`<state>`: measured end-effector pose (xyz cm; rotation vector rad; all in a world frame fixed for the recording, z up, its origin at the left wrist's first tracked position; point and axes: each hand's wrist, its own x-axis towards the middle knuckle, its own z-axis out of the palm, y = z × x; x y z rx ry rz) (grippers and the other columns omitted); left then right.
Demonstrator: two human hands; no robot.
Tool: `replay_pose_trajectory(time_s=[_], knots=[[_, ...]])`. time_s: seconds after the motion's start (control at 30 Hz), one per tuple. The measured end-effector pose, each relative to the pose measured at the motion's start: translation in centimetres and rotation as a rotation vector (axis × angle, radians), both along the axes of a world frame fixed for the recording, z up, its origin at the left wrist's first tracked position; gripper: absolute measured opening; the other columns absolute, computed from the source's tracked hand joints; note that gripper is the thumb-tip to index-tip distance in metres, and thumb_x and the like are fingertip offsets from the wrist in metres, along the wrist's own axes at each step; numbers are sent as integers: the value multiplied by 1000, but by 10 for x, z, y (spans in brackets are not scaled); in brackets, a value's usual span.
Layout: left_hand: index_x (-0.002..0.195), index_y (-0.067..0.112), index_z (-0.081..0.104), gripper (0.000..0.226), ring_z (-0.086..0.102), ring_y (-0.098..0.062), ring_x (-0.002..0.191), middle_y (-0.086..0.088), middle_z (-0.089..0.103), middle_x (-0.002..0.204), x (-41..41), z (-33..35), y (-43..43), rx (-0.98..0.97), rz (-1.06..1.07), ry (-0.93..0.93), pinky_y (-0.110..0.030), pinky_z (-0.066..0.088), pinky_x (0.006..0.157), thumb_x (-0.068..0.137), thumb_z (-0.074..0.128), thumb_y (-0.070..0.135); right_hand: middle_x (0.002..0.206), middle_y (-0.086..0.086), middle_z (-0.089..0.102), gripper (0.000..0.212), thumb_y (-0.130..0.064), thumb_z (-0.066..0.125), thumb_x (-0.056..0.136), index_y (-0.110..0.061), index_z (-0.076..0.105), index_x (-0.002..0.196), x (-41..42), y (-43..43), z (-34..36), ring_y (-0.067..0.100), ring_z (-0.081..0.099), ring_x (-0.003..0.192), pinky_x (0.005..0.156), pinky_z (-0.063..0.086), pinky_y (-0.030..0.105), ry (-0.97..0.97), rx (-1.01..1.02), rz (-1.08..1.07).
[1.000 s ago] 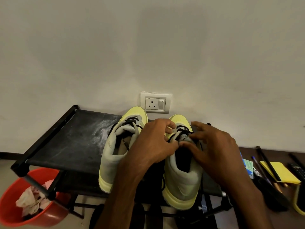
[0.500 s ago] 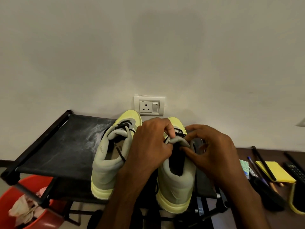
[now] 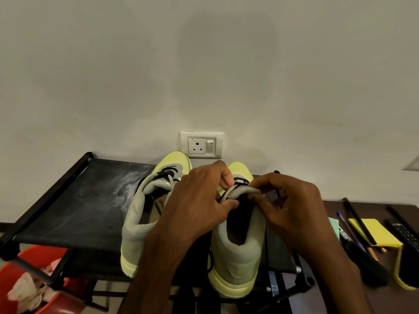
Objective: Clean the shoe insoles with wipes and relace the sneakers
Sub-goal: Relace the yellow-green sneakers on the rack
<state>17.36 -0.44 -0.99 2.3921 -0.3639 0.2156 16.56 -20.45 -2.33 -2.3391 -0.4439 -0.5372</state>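
Observation:
Two pale grey and yellow sneakers stand side by side on a black fabric rack (image 3: 68,200), toes to the wall. The left sneaker (image 3: 140,223) has black laces partly threaded near its toe. Over the right sneaker (image 3: 240,257) both hands work at the tongue. My left hand (image 3: 199,205) pinches the tongue's left edge and a lace between thumb and fingers. My right hand (image 3: 292,205) pinches the tongue's right side. The lace ends under the fingers are mostly hidden.
A red bucket (image 3: 13,273) with crumpled used wipes (image 3: 29,291) sits at the lower left under the rack. At the right lie pens (image 3: 347,230), a yellow notepad (image 3: 374,232) and a black remote (image 3: 403,234) on a brown surface. A wall socket (image 3: 201,145) is behind the shoes.
The view shifted slightly, so the rack and shoes sit lower and left. Both hands stayed at the right sneaker's tongue, fingers closing tighter on its upper edge.

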Motion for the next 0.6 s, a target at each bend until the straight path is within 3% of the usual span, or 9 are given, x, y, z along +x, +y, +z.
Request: replay_pose_trajectory(time_s=[0.2, 0.3, 0.4, 0.47, 0.6], knots=[[137, 33, 43, 66, 55, -2, 116, 17, 54, 133, 0, -4, 2, -1, -100, 159, -32, 51, 100, 82, 79, 41, 112, -12, 70, 46, -46, 74, 79, -31, 65, 121, -2, -13, 6, 6, 67, 105, 78, 62, 29, 341, 208, 128], [153, 37, 31, 74, 49, 2, 129, 20, 45, 149, -1, -2, 4, -95, -176, 274, -31, 45, 109, 90, 69, 46, 115, -4, 73, 27, -25, 63, 95, -21, 68, 121, 7, -20, 8, 18, 71, 103, 81, 62, 36, 425, 484, 166], [151, 31, 42, 49, 52, 2, 127, 16, 54, 144, 2, -3, 1, -157, -129, 212, -28, 43, 110, 103, 51, 36, 95, 4, 77, 22, -6, 63, 97, -20, 75, 108, 18, -26, 7, 24, 72, 88, 77, 60, 35, 387, 339, 89], [144, 26, 52, 39, 55, -1, 123, 12, 61, 138, 8, -7, -1, -132, -50, 133, -24, 43, 108, 106, 46, 27, 92, -2, 78, 19, -9, 67, 95, -21, 78, 105, 20, -23, 6, 14, 73, 84, 80, 60, 30, 428, 214, 137], [120, 25, 72, 24, 65, 2, 102, 14, 72, 114, 17, -14, -3, -120, 2, 66, -18, 51, 96, 99, 60, 19, 88, -4, 77, 10, -11, 71, 92, -16, 78, 97, 18, -23, 9, 11, 74, 78, 76, 61, 27, 433, 302, 135]])
